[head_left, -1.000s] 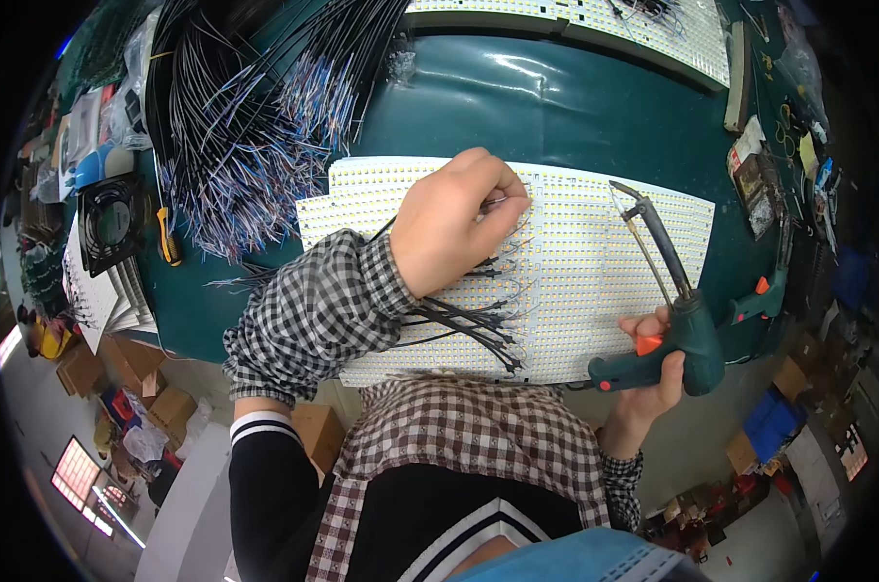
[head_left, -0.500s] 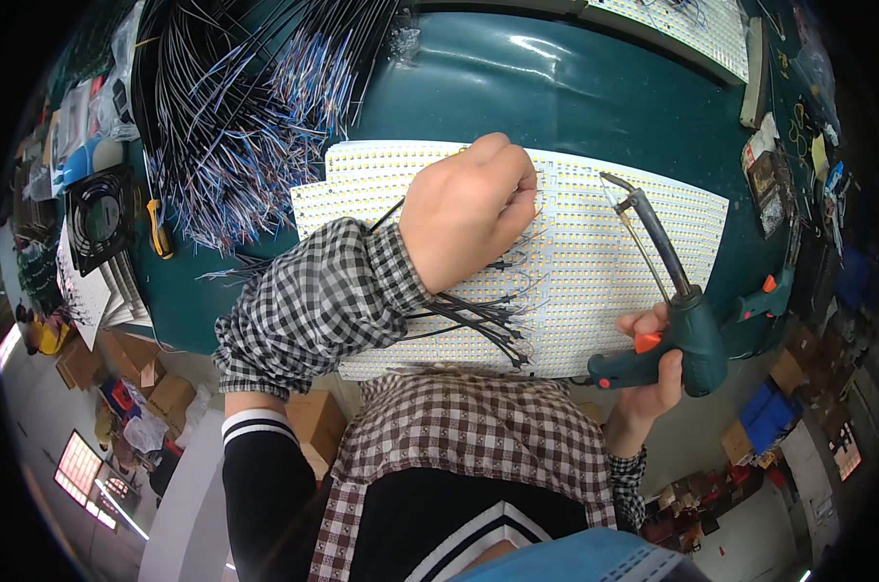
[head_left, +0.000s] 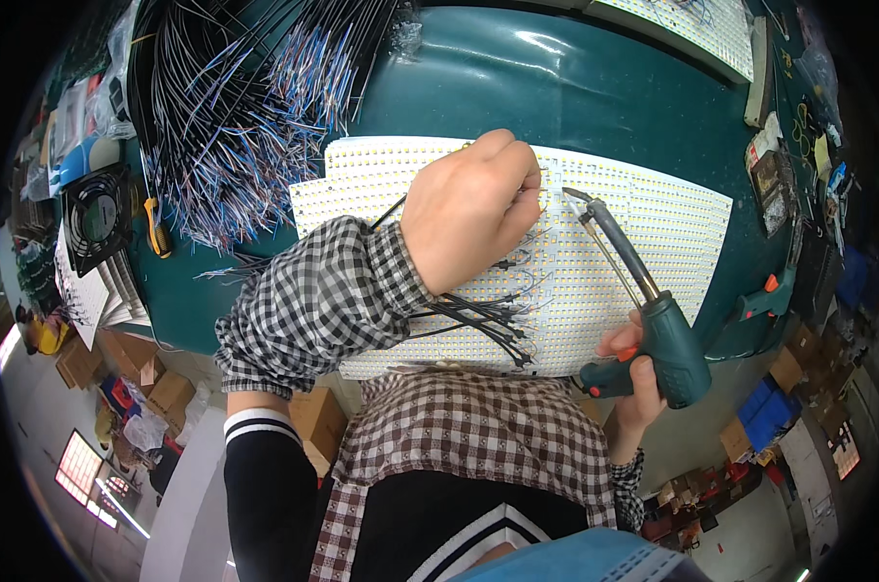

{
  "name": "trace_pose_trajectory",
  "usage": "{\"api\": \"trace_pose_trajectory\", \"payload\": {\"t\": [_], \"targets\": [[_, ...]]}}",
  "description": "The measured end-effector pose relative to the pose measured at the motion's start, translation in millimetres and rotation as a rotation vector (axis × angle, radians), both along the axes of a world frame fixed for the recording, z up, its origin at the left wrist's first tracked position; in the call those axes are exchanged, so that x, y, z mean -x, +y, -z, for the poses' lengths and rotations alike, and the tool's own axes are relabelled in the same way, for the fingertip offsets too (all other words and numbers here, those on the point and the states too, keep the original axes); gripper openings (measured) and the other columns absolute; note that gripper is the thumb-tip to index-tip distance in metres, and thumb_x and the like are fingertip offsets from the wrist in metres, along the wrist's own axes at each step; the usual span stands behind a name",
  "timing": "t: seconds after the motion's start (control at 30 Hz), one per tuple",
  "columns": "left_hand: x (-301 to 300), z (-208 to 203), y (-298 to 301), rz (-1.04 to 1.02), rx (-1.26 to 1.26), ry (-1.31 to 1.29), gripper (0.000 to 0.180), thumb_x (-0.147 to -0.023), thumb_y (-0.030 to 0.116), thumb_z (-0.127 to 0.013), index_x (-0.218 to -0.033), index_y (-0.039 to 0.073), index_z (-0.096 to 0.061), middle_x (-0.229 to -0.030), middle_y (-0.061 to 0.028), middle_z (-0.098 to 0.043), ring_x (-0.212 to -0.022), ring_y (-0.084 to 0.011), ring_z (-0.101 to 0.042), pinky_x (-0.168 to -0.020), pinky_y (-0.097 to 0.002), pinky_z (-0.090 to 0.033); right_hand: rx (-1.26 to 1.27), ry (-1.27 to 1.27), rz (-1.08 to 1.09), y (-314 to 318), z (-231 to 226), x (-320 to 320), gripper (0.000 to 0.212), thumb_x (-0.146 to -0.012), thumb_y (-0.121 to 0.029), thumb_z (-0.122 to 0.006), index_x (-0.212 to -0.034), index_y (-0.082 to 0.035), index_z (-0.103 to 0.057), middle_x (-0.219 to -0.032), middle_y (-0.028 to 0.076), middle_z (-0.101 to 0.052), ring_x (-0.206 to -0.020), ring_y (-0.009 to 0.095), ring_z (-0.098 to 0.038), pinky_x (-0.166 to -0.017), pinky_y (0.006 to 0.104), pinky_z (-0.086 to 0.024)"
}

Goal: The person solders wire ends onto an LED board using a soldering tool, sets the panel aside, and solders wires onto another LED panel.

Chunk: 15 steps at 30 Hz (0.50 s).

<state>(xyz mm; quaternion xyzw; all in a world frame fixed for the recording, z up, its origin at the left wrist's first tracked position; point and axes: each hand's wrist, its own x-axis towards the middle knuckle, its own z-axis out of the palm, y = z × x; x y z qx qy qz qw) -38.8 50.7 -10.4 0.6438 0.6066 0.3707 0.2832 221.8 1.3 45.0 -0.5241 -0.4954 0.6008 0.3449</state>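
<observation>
White LED panels (head_left: 633, 281) dotted with rows of small yellow chips lie in front of me. Over their upper middle, my left hand (head_left: 473, 209) is closed in a pinch on a thin black cable (head_left: 389, 210), whose end the fingers hide. My right hand (head_left: 643, 373) grips a dark green soldering gun (head_left: 674, 344) with a red trigger. The gun's tip is just right of my left fingertips, over the panel; whether it touches is unclear. Below my left hand, several black cables (head_left: 478, 315) run onto the panel, with thin wire ends at its middle seam.
A big bundle of black cables (head_left: 207, 107) with stripped blue, white and brown ends covers the back left. A black fan (head_left: 95, 218) and a yellow-black screwdriver (head_left: 157, 228) lie at left. At right is another green gun (head_left: 764, 296); another LED panel (head_left: 691, 29) stands far back.
My right hand has brought the soldering gun left and slightly down, so its tip is now closer to my left fingertips. The left hand has barely moved.
</observation>
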Motion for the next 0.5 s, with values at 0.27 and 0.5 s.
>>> {"api": "trace_pose_trajectory", "payload": {"t": [0.27,0.5], "targets": [[-0.2,-0.1,0.3,0.005,0.002,-0.003,0.011,-0.077,0.001,-0.067,-0.082,0.002,-0.057,-0.079,-0.0104,-0.057,-0.065,-0.0236,-0.061,-0.058,-0.0315,-0.05,0.03,-0.074,-0.03,-0.6,0.8,1.7,0.055,-0.086,-0.028,-0.06,-0.122,0.013,-0.051,-0.085,0.011,-0.06,-0.077,0.023,-0.061,-0.069,0.0362,-0.055],[-0.7,-0.7,-0.4,0.001,0.01,0.006,0.011,-0.077,0.001,-0.067,-0.082,0.002,-0.057,-0.078,-0.0101,-0.056,-0.064,-0.0232,-0.061,-0.057,-0.0316,-0.049,0.054,-0.145,-0.024,0.4,-2.7,6.2,0.056,-0.085,-0.027,-0.062,-0.122,0.013,-0.05,-0.082,0.012,-0.06,-0.076,0.022,-0.061,-0.071,0.036,-0.054]]}}
